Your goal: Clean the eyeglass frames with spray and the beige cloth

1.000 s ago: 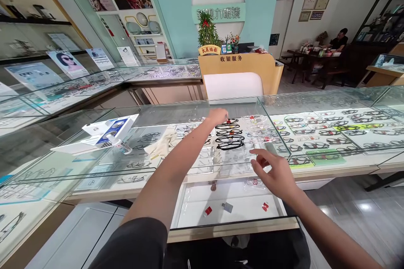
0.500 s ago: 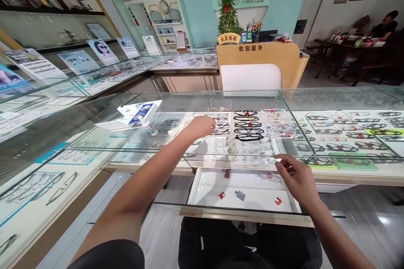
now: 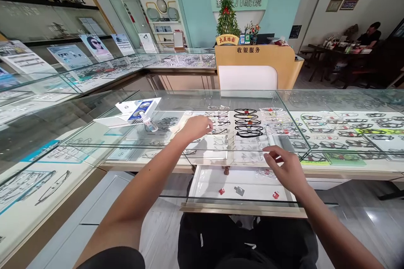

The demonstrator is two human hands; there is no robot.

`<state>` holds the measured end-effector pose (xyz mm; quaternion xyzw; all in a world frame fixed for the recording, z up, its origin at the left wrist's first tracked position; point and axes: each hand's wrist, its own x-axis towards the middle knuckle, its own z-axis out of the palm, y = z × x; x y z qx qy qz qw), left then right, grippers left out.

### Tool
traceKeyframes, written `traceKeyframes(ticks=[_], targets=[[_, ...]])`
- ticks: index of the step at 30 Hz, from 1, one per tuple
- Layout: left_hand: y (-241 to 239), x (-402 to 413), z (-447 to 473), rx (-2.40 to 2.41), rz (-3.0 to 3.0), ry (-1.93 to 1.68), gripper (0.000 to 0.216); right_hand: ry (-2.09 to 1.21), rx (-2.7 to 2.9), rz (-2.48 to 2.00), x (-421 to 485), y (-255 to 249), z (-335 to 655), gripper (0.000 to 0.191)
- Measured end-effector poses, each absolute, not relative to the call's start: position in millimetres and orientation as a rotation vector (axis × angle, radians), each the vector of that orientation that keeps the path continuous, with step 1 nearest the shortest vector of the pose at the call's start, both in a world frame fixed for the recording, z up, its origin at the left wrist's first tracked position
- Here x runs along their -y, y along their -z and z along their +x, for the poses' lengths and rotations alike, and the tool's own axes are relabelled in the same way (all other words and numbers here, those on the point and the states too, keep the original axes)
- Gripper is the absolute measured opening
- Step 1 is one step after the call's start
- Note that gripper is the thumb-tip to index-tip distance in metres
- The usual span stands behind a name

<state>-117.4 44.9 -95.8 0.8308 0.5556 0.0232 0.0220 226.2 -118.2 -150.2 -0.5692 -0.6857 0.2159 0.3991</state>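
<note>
My left hand [image 3: 197, 127] is over the glass counter, its fingers curled beside a column of thin-framed eyeglasses [image 3: 220, 122]. What those fingers hold, if anything, is hidden. A cream cloth [image 3: 179, 127] lies by its wrist. My right hand [image 3: 285, 167] hovers above the right side of a pulled-out white drawer [image 3: 202, 180], thumb and fingers apart and nothing visible between them. Between the hands, black-framed eyeglasses [image 3: 248, 128] lie in a column, with clear-framed eyeglasses [image 3: 277, 122] to their right. Inside the drawer are red tags [image 3: 221, 191] and a grey tag [image 3: 239, 191].
A folded white-and-blue card [image 3: 132, 111] and a small clear bottle [image 3: 149, 124] stand on the left of the counter. Glass display cases [image 3: 344, 134] extend on both sides. Behind is a wooden cashier desk [image 3: 288, 63]; a person [image 3: 371, 35] sits at a far table.
My right hand has shifted left and slightly up, nearer the drawer's middle. My left hand stays by the eyeglasses, drawn back slightly to the left. The view has shifted a little.
</note>
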Motion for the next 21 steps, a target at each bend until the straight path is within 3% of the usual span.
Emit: traceKeyframes(ticks=[9,14,21], targets=[[84,-23,-65,-1.027,1.721,-0.920,0.041,-0.456,1.902,-1.401,70,113,192,0.022],[96,-17,-28,-0.879,1.452,-1.130,0.044,-0.387,1.924,-1.415,32,102,179,0.019],[128,-18,-18,-0.798,1.222,-1.285,0.042,-0.391,1.859,-1.261,11,123,179,0.017]])
